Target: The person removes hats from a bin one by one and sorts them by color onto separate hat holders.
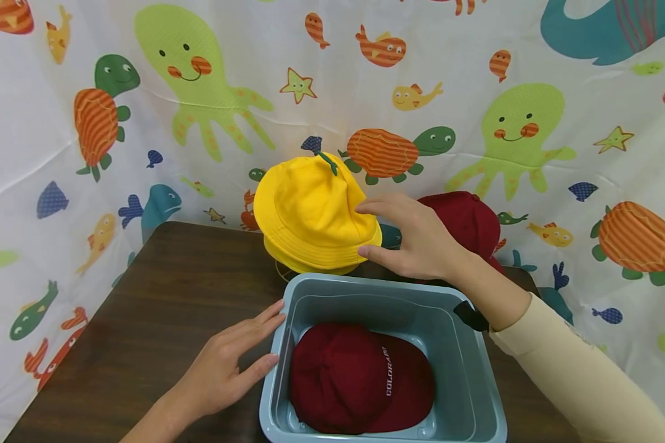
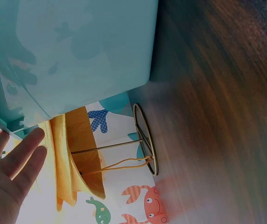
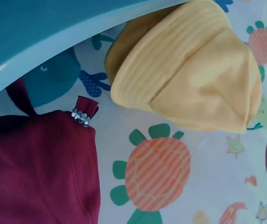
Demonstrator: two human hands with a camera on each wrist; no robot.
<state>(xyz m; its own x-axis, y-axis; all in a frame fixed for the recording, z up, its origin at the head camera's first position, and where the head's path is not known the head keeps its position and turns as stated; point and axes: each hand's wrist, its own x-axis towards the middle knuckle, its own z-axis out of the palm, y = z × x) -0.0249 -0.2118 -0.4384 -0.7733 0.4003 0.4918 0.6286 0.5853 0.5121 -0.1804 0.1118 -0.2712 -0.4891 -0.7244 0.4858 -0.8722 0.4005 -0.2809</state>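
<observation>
A yellow bucket hat with a green stem-like tab on top sits on a wire stand; more than one brim layer shows. My right hand is at its right side, thumb and fingers apart, fingertips overlapping the hat's edge in the head view. Straight fingers of my left hand touch the left rim of a blue-grey plastic bin. Inside the bin lies a maroon cap lettered COLORADO, its brim toward the right. Another maroon cap is behind my right forearm, partly hidden.
The bin stands at the front of a dark wooden table. Behind the table hangs a white curtain printed with sea animals. A black band is at my right wrist, above the bin's far right corner.
</observation>
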